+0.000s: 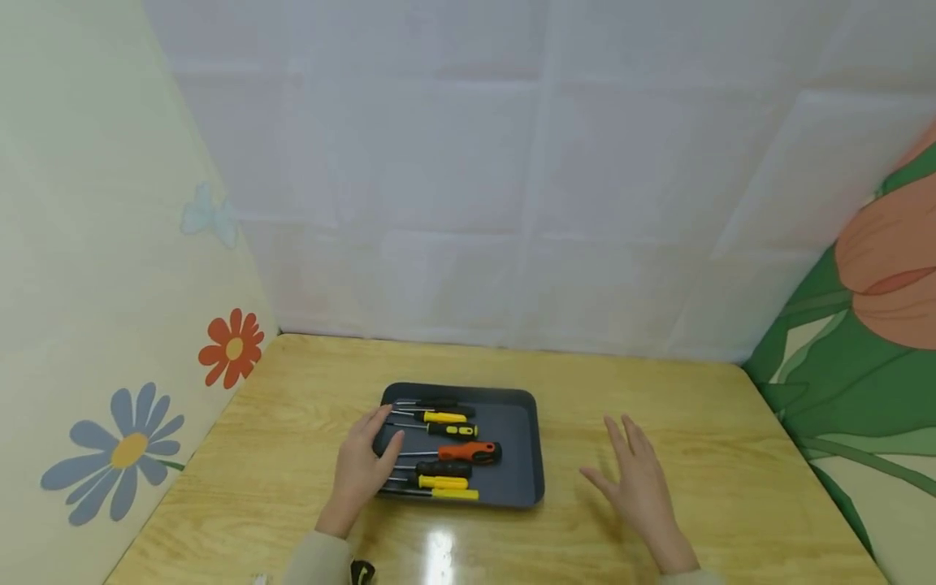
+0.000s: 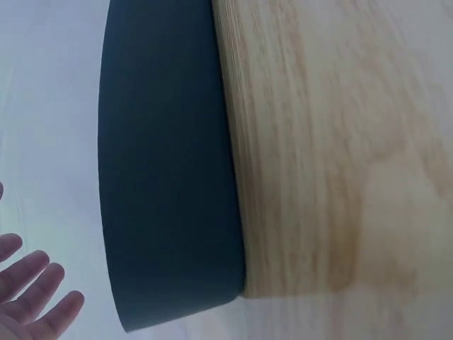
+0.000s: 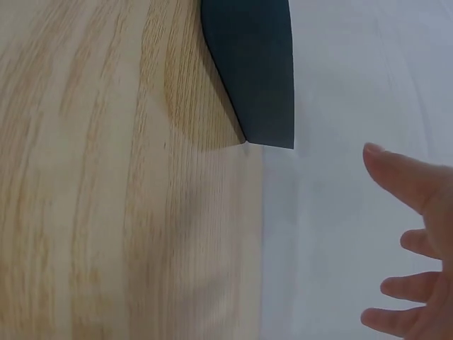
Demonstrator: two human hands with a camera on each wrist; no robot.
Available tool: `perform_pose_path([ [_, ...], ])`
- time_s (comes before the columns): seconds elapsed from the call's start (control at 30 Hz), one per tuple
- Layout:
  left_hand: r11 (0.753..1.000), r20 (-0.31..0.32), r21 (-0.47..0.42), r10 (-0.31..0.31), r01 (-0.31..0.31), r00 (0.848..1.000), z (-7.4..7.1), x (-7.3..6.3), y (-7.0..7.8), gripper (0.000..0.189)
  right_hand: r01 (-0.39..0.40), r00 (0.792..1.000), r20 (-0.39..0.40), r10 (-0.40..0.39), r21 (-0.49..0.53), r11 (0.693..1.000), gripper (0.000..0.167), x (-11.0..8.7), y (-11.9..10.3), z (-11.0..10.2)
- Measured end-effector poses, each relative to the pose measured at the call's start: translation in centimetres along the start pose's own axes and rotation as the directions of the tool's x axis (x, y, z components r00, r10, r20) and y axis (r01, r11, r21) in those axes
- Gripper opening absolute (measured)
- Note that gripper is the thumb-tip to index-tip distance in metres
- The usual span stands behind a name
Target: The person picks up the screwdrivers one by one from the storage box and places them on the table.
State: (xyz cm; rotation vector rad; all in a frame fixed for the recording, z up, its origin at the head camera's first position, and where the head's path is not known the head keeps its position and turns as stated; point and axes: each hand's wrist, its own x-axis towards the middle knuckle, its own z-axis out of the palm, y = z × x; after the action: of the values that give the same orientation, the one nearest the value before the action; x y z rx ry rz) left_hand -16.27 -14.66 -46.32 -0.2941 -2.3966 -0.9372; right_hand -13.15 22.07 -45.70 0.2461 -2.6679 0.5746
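A dark grey tray (image 1: pixel 517 455) lies on the wooden table, holding several screwdrivers in a row with their shafts toward the left. Among them are an orange-and-black screwdriver (image 1: pixel 470 452) in the middle and a yellow-handled one (image 1: pixel 455 494) along the near side. My left hand (image 1: pixel 358 465) is at the tray's left end, fingers extended and thumb spread, overlapping the rim in the head view. To the right of the tray, my right hand (image 1: pixel 643 491) hovers with fingers spread and nothing in it. Both wrist views show the tray's outer wall (image 2: pixel 170 170) beside relaxed fingers.
Near the left sleeve, a small black object (image 1: pixel 361 572) is partly cut off by the bottom of the head view. A pale scrap (image 1: pixel 259 579) lies to its left. White cloth (image 1: pixel 468 203) hangs behind the table (image 1: pixel 600 390), with flower-printed cloth at both sides.
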Motion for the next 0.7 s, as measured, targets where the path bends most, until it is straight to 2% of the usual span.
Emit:
perform_pose_path([
  [0.17, 0.997, -0.113, -0.079, -0.029, 0.02, 0.993, 0.2, 0.2, -1.0, 0.025, -0.023, 1.0, -0.005, 0.023, 0.034, 0.999, 0.078, 0.3, -0.1, 0.0],
  [0.27, 0.989, -0.147, -0.138, -0.066, 0.046, 0.987, 0.3, 0.2, -1.7, 0.017, -0.029, 1.0, -0.002, 0.029, 0.041, 0.999, 0.078, 0.4, 0.0, 0.1],
  [0.37, 0.975, -0.142, -0.194, -0.134, 0.105, 0.981, 0.4, 0.2, -2.2, 0.015, -0.024, 1.0, -0.001, 0.024, 0.049, 0.998, 0.079, 0.4, 0.0, 0.1],
  [0.47, 0.955, -0.135, -0.242, -0.21, 0.173, 0.968, 0.3, 0.1, -2.4, 0.016, -0.019, 1.0, 0.0, 0.019, 0.051, 0.999, 0.08, 0.5, 0.0, 0.1],
  [0.6, 0.922, -0.127, -0.276, -0.314, 0.27, 0.941, 0.3, 0.0, -2.5, 0.017, -0.019, 1.0, 0.004, 0.019, 0.053, 0.998, 0.08, 0.5, 0.0, 0.0],
  [0.7, 0.897, -0.087, -0.272, -0.383, 0.348, 0.92, 0.2, -0.1, -2.7, 0.018, -0.025, 1.0, 0.014, 0.025, 0.054, 0.998, 0.08, 0.6, -0.1, 0.0],
])
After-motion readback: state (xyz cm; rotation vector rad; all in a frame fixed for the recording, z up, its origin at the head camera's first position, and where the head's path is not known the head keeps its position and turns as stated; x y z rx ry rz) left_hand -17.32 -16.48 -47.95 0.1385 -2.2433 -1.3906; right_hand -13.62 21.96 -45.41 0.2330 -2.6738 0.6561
